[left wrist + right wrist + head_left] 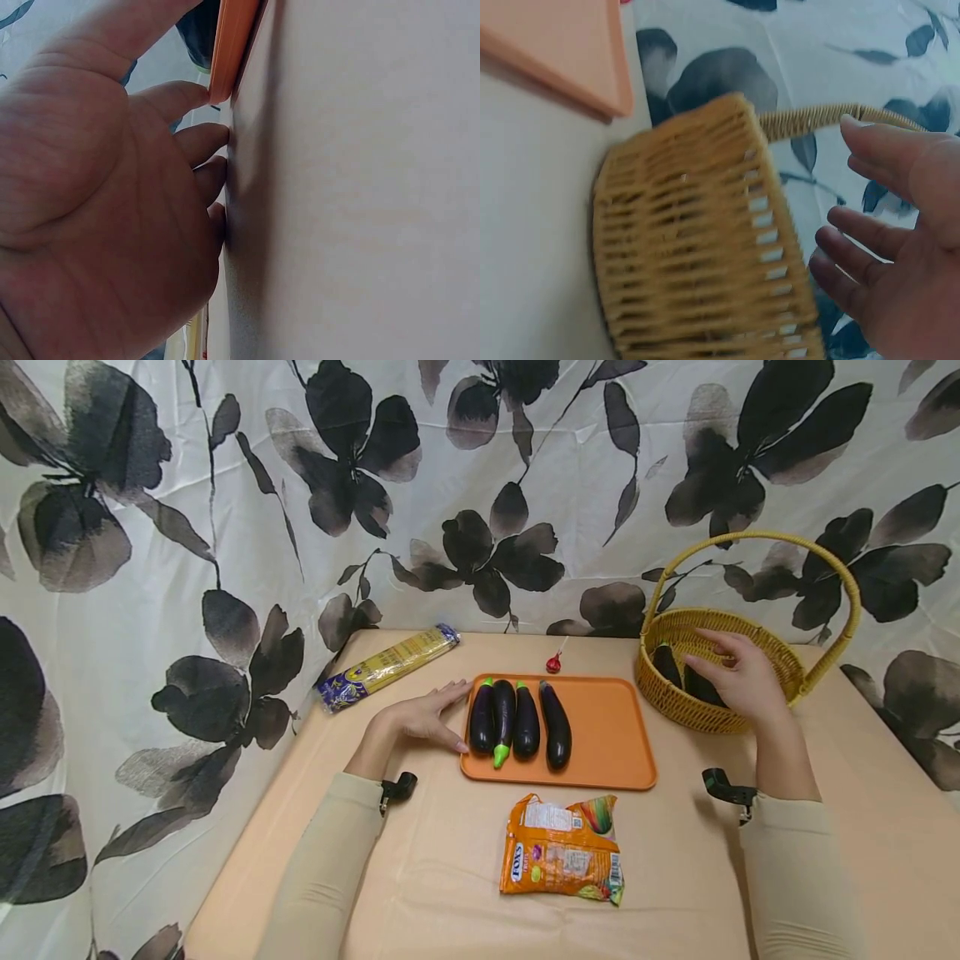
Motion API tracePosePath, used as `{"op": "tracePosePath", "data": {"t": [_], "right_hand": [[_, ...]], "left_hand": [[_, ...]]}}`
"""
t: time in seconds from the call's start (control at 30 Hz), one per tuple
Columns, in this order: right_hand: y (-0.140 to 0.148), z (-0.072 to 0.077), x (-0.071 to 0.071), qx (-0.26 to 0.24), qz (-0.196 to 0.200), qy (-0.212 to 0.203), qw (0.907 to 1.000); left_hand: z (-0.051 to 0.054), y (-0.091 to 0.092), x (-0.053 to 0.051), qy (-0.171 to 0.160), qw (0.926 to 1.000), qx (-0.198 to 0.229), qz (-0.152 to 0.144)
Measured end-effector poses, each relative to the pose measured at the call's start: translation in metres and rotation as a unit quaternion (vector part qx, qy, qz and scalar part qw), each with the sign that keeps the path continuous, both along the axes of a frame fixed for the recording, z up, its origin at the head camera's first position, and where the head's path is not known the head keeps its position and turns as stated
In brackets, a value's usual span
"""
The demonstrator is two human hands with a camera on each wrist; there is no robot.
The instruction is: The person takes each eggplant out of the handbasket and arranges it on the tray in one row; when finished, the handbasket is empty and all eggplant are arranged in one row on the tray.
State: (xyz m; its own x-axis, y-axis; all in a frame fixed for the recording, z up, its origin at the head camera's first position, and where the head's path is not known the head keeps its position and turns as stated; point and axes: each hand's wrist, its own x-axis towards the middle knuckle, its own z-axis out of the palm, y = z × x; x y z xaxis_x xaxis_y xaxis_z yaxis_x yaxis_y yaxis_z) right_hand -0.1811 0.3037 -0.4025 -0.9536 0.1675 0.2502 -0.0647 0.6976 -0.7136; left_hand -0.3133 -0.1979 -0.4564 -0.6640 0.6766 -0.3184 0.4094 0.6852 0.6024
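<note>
Four eggplants lie side by side on an orange tray. My left hand touches the tray's left edge with thumb and fingers spread; in the left wrist view the hand has fingertips at the tray's corner and on the table. Over the wicker basket my right hand hovers with its fingers apart, holding nothing. Dark eggplants lie inside the basket, partly hidden by that hand. The right wrist view shows the hand beside the basket's woven wall.
A long yellow and blue packet lies behind the left hand. Behind the tray is a small red lollipop. An orange FOX'S candy bag lies in front of the tray. A floral cloth hangs behind the table.
</note>
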Motion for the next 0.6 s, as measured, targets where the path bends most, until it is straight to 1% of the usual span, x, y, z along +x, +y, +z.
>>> {"op": "tracePosePath", "data": {"t": [0.2,0.37,0.53,0.6], "right_hand": [[0.012,-0.008,0.002,0.031,-0.024,-0.015,0.9991],[0.019,-0.012,0.004,0.041,-0.032,-0.028,0.9983],[0.029,-0.015,0.004,0.080,-0.040,-0.049,0.9948],[0.034,-0.016,0.005,0.097,-0.038,-0.057,0.9929]], "left_hand": [[0.001,0.000,0.001,0.001,1.0000,0.000,0.001],[0.000,-0.001,0.000,0.002,1.0000,0.001,0.000],[0.001,0.000,0.000,-0.001,1.0000,0.002,-0.001],[0.001,0.000,0.000,0.000,1.0000,0.003,-0.004]]}}
